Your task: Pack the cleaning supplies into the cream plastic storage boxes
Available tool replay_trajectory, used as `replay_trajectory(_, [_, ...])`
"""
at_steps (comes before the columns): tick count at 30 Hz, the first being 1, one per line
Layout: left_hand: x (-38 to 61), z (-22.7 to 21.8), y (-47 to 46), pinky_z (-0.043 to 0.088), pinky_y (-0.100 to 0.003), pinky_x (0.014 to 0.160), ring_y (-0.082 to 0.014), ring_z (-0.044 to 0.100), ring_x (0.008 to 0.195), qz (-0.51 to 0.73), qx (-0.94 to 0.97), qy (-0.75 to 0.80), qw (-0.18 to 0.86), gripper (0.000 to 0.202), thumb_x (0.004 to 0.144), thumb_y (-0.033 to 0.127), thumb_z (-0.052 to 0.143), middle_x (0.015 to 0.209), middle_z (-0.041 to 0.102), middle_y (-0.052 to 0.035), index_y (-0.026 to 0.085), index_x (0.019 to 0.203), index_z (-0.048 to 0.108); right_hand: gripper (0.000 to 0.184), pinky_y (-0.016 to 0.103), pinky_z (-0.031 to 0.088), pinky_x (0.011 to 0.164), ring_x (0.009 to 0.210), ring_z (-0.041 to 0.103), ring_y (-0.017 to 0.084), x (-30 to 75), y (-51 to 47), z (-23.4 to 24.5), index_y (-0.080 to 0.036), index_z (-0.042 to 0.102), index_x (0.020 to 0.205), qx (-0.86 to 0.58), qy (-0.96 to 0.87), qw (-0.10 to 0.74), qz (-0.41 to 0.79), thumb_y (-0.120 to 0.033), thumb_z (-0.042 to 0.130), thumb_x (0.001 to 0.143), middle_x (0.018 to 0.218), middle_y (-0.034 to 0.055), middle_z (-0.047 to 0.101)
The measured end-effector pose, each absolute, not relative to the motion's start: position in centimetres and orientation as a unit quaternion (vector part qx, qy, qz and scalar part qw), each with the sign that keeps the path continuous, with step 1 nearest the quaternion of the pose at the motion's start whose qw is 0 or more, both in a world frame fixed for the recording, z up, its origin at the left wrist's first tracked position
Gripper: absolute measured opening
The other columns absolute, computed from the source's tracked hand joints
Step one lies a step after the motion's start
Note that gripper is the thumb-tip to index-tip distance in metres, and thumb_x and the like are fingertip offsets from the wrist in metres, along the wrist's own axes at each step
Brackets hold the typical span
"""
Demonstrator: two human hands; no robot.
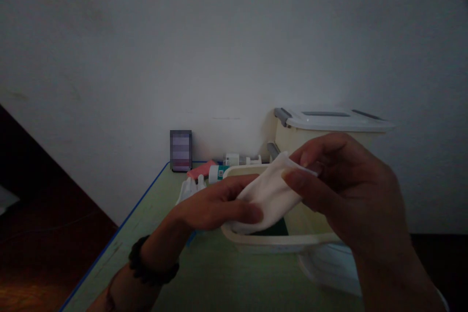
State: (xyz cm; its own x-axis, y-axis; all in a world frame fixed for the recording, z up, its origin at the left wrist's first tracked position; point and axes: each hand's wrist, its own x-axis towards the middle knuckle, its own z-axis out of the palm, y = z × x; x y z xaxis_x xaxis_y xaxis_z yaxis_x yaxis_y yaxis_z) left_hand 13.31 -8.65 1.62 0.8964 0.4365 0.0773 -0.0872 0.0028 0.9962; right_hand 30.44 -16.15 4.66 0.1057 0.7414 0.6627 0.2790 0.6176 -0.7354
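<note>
A soft white cloth (pixel 270 192) is stretched at a slant between both hands, above a cream plastic basin (pixel 263 241). My left hand (pixel 219 204) grips its lower left end, thumb lying across the front. At the upper right end, my right hand (pixel 351 190) pinches the edge between thumb and fingers. Whether the cloth is folded or tube-shaped, I cannot tell. Something dark green (pixel 274 229) shows inside the basin below the cloth. The rest of the basin's inside is largely hidden by my hands.
A green table (pixel 204 278) with a blue edge stands against the wall. Behind the basin are a pump bottle (pixel 241 159) lying down, a white-and-green container (pixel 218 174), a pink cloth (pixel 201 170) and an upright phone (pixel 181 151). A lidded storage box (pixel 329 119) rises at right.
</note>
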Motion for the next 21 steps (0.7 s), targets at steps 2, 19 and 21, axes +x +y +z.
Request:
replay_trajectory(2, [13.3,2.1,-8.9,0.037,-0.014,0.050,-0.0076,0.046,0.060,0.208,0.698,0.127,0.674,0.032,0.073,0.024,0.065,0.075,0.055,0.0018,0.017,0.104,0.063,0.018,0.015,0.033,0.036,0.045,0.039,0.005,30.5,-16.2,4.8,-0.023,0.055,0.073,-0.393,-0.639,0.636,0.178,-0.025,0.073,0.073,0.057,-0.0075,0.044])
replay_trajectory(19, [12.3,1.3,-9.8,0.022,-0.012,0.024,-0.0045,0.034,0.027,0.083,0.680,0.095,0.722,0.039,0.076,0.046,0.066,0.047,0.055,0.0074,0.019,0.099,0.050,0.019,0.018,0.036,0.034,0.042,0.041,0.008,30.9,-17.0,4.9,-0.029,0.055,0.074,-0.365,-0.687,0.601,0.183,-0.029,0.074,0.073,0.052,-0.0074,0.045])
replay_trajectory(21, [12.3,1.3,-10.0,0.021,-0.012,0.023,-0.0047,0.033,0.027,0.063,0.683,0.077,0.723,0.032,0.077,0.044,0.065,0.044,0.052,0.0076,0.019,0.092,0.053,0.020,0.019,0.037,0.034,0.041,0.041,0.009,30.8,-17.3,5.0,-0.029,0.054,0.074,-0.367,-0.687,0.598,0.187,-0.032,0.074,0.073,0.052,-0.0073,0.045])
